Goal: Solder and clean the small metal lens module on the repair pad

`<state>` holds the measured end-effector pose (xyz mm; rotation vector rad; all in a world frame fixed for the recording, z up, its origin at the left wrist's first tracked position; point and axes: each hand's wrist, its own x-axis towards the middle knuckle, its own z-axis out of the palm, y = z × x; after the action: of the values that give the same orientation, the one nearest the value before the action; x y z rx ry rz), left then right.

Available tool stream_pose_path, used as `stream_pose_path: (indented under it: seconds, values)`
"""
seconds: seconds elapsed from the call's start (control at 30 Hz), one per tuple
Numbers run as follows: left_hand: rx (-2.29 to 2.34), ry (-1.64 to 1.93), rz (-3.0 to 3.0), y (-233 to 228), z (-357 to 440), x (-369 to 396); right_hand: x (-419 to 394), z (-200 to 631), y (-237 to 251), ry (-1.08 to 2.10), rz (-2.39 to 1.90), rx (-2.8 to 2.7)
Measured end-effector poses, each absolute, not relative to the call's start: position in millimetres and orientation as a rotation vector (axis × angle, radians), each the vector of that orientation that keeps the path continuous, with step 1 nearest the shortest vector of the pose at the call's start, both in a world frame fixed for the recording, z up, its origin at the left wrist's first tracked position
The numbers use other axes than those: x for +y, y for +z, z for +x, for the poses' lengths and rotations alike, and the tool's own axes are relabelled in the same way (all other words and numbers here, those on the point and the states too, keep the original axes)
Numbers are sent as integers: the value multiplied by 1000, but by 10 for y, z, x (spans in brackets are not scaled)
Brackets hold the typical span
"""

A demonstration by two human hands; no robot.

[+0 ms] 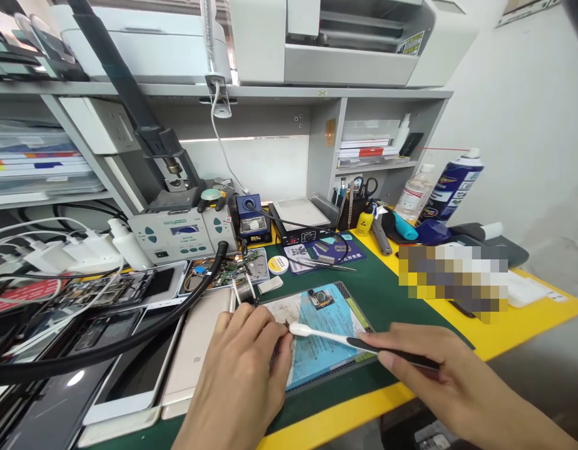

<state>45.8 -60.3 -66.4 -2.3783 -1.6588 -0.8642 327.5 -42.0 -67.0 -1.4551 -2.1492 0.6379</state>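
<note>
My left hand [244, 362] pinches a tiny dark part [287, 324] between thumb and fingertips over a blue work mat [327, 347] on the green bench. My right hand [430, 369] grips the black handle of a brush [338, 338] with a white head, and that head touches the tiny part. A small camera module [319, 297] lies on the mat behind them. Tweezers [237, 294] stick up just beyond my left fingers.
Several phones [143, 369] and opened boards lie at the left, crossed by a thick black hose [129, 340]. A hot-air station [181, 234], soldering unit [251, 222], spray can [451, 187] and tool holder [352, 209] stand behind. The yellow table edge [345, 415] runs in front.
</note>
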Motion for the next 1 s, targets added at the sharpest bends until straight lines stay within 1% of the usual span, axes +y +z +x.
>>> stream_pose_path:
  seconds: [0.13, 0.27, 0.73, 0.87, 1.0]
  values:
    - [-1679, -871, -2396, -678, 458, -609, -393, 3454, -697, 573, -1467, -2192]
    - [-1604, -904, -2376, -708, 457, -611, -367, 3625, -771, 595, -1469, -2145]
    - [-1589, -927, -2399, -691, 472, -599, -412, 3637, -1002, 612, -1462, -2118]
    - [-1620, -927, -2425, -692, 453, -596, -374, 3584, -964, 592, -1409, -2214]
    - [-1647, -909, -2459, -677, 429, -573, -274, 3385, -787, 562, -1314, -2253]
